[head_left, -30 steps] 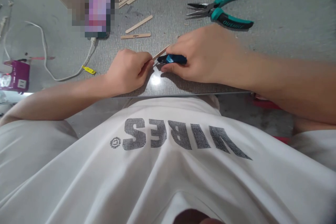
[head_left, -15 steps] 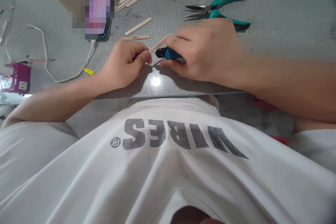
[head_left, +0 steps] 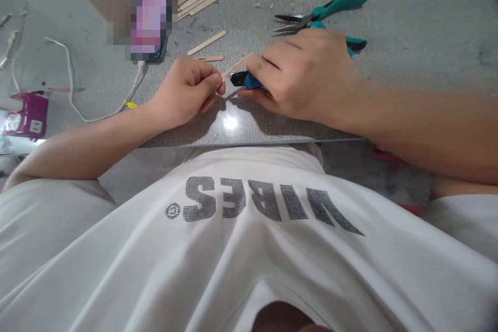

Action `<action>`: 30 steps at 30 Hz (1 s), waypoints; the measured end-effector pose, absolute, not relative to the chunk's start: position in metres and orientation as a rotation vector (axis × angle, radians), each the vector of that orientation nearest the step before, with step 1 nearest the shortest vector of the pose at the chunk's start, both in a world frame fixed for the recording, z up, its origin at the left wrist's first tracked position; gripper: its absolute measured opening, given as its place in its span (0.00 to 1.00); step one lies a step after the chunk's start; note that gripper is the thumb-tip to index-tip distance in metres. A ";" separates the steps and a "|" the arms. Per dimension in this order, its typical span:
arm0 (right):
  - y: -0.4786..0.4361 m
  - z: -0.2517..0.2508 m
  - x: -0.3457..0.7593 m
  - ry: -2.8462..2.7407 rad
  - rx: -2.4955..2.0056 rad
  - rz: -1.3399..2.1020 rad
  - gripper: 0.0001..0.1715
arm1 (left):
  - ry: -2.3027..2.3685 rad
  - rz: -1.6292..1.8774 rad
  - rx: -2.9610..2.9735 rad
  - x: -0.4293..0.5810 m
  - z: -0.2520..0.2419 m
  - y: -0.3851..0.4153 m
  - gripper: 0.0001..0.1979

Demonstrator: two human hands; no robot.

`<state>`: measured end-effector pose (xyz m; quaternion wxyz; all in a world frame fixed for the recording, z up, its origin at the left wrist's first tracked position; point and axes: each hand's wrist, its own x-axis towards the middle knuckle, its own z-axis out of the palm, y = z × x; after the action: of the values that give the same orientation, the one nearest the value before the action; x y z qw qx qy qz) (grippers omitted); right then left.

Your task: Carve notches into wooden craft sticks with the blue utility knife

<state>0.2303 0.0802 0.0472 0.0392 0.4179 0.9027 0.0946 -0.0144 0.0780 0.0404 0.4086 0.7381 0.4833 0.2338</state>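
state of the grips: the left grip is clamped on one end of a thin wooden stick, thumb against bent fingers. the right grip is wrapped around a blue-and-black tool, apparently a cutter knife; its dark nose points at the left fingertips. the stick appears held above the desk, slanting between both grips, near the front edge. its far end meets the right index finger in view; whether that finger presses on it cannot be told.

hazards:
1. cut to the left thumb or fingers. probable cause: the tool's nose lies just beside them, so a slip or excess force could carry it into the skin.
2. split or snapped stick. probable cause: thin wood, loaded between two grips with no visible backing under it.
3. stick twisting out of the left grip. probable cause: only a short end is pinched.
4. fouled movement. probable cause: the pliers lie just beyond the right grip, one handle partly hidden behind it; an outward sweep could strike them. a loose stick near the left knuckles could likewise be knocked aside.
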 end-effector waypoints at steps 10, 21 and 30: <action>0.081 0.049 0.230 2.751 1.228 0.410 0.49 | 1.215 0.636 1.865 -0.012 0.040 0.077 0.14; 0.080 0.049 0.232 2.771 1.291 0.259 0.44 | 1.325 0.662 2.188 -0.013 0.031 0.072 0.15; 0.081 0.048 0.232 2.822 1.334 0.084 0.36 | 1.285 0.609 2.259 -0.015 0.030 0.071 0.20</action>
<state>0.2319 0.0811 0.0484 0.0094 0.4273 0.9037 0.0268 -0.0146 0.0712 0.0296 0.2341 0.8227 0.4681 0.2219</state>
